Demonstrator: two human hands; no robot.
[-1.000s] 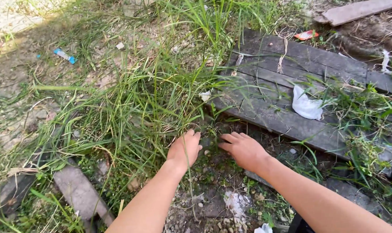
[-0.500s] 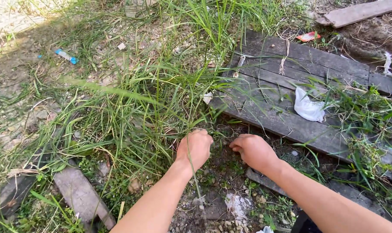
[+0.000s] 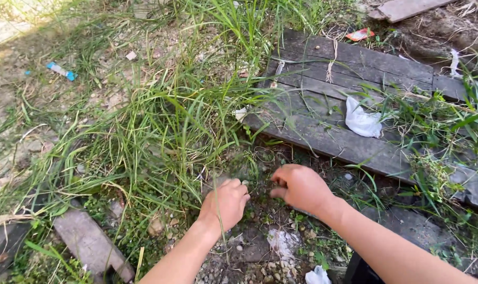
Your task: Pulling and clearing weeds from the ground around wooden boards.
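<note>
head view: left hand slid lower; both hands seemingly pinch grass, right hand curled.

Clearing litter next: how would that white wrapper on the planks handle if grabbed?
The white wrapper looks crumpled and thin, so probably floppy and light. It lies loose on the planks, so a push would likely slide it.

A clump of long, thin green grass blades grew from stony ground, arching left and right, its base beside dark weathered planks.
</note>
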